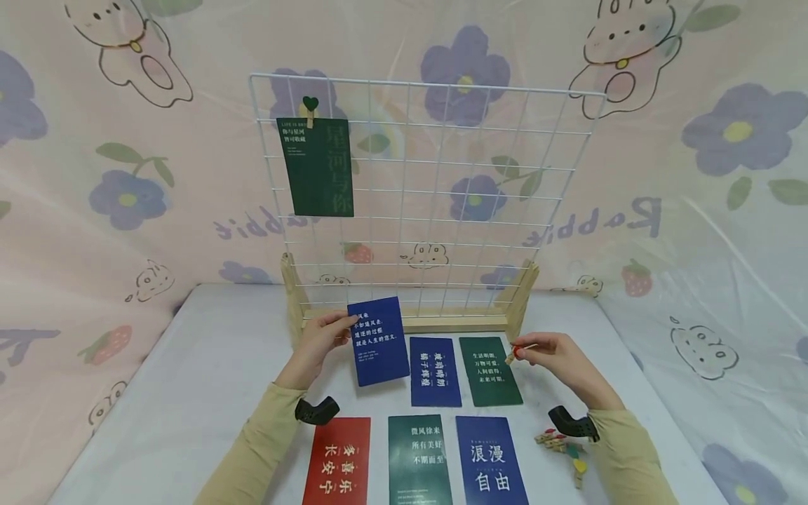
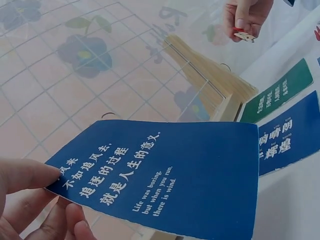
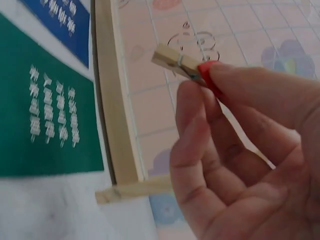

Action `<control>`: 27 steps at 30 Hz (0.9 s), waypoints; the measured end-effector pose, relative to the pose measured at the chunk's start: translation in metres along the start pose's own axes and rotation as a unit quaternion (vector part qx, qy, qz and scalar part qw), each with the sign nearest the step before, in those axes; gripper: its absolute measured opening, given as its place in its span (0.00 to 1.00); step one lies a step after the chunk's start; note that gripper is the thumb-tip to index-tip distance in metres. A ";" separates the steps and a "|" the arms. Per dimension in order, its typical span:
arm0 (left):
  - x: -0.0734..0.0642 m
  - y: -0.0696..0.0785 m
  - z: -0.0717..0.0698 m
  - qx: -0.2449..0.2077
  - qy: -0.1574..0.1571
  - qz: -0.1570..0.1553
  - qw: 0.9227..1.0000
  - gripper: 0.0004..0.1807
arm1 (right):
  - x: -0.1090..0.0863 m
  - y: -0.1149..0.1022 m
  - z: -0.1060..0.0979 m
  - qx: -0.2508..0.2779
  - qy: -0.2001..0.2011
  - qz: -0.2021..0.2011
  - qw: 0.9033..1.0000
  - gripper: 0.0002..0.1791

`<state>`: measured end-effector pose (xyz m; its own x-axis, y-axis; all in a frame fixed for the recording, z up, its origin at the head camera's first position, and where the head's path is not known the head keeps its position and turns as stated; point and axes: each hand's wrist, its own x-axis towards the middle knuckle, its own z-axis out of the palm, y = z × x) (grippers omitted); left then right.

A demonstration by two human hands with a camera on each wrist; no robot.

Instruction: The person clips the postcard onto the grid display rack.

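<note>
My left hand (image 1: 320, 344) pinches a blue card (image 1: 380, 344) with white writing by its upper left edge, lifted and tilted in front of the rack. In the left wrist view the thumb lies over the card's corner. My right hand (image 1: 555, 361) pinches a small wooden clothespin (image 3: 177, 62) with a red piece on it between thumb and fingertips, near a green card (image 1: 489, 372) on the table. A white wire grid rack (image 1: 404, 158) stands behind both hands. On its upper left a dark green card (image 1: 318, 175) hangs from a clothespin with a green heart (image 1: 310, 105).
Between the hands lies another blue card (image 1: 435, 372). A red card (image 1: 337, 459), a green card (image 1: 419, 463) and a blue card (image 1: 491, 463) form a front row. Several clothespins (image 1: 568, 452) are piled by the right wrist. Wooden feet (image 1: 520, 298) hold the rack.
</note>
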<state>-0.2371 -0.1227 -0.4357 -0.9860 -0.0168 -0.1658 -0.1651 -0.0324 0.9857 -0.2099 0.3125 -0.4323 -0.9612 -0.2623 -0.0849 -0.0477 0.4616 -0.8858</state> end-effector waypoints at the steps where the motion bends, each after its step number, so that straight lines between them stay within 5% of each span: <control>1: 0.000 0.001 0.000 0.003 -0.002 0.001 1.000 0.14 | 0.001 -0.002 0.001 0.002 -0.001 -0.001 1.000 0.20; 27: -0.006 0.028 0.003 0.015 -0.025 0.020 0.999 0.16 | 0.035 -0.060 0.011 -0.017 -0.013 -0.078 0.997 0.18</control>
<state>-0.2355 -0.1200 -0.4072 -0.9915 0.0320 -0.1261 -0.1262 -0.0018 0.9920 -0.2381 0.2659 -0.3870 -0.9339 -0.3552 0.0398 -0.2055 0.4424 -0.8730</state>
